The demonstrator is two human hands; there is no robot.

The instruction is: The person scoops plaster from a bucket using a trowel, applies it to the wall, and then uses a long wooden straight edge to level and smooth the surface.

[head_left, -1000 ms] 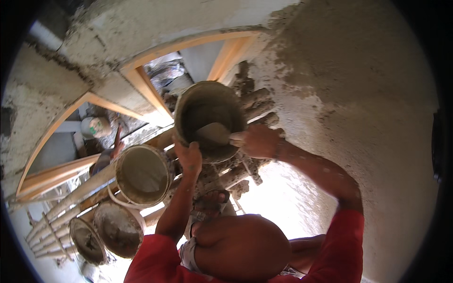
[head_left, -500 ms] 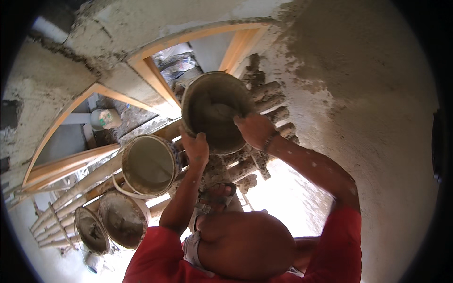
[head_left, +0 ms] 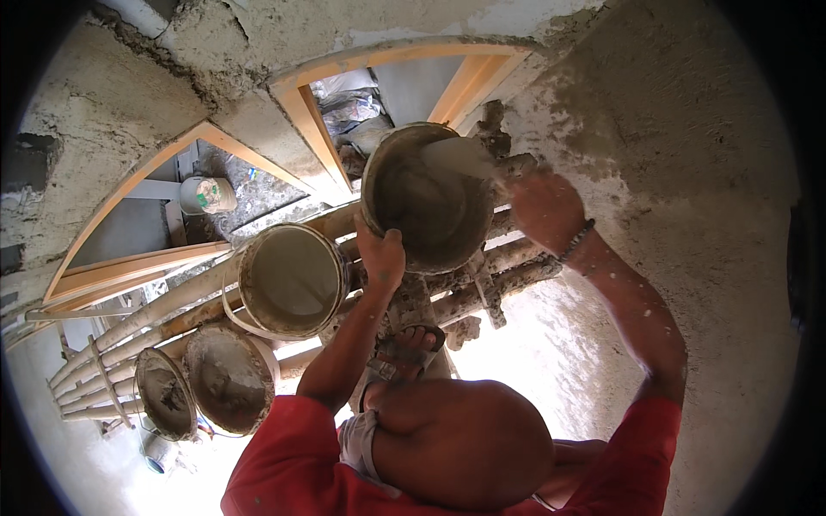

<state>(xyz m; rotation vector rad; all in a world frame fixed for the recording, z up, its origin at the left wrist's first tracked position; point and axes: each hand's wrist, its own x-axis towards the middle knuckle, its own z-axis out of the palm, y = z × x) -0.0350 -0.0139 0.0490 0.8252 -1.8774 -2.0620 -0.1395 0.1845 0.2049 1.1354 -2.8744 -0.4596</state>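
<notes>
A mud-coated bucket (head_left: 422,249) is tilted in front of me, with wet grey mortar (head_left: 409,193) smeared round its inside. My left hand (head_left: 381,258) is closed on its near left rim, thumb along the edge. At the far right rim, my right hand (head_left: 546,211) is wrapped round the handle of a trowel (head_left: 460,157). The pale flat blade lies over the bucket's mouth and is blurred by motion. Just left of my left hand stands a bucket of greyish water (head_left: 292,279).
Two mortar-crusted buckets (head_left: 228,378) (head_left: 168,396) stand farther left along the pole scaffold (head_left: 155,301). My sandalled foot (head_left: 409,348) rests on the poles. Ahead is an arched wooden window frame (head_left: 305,129); a rough plastered wall (head_left: 688,232) rises on the right.
My right hand has drawn out of the bucket toward the right, bringing the trowel blade up to the rim. My left hand stays on the bucket, and the view has shifted slightly.
</notes>
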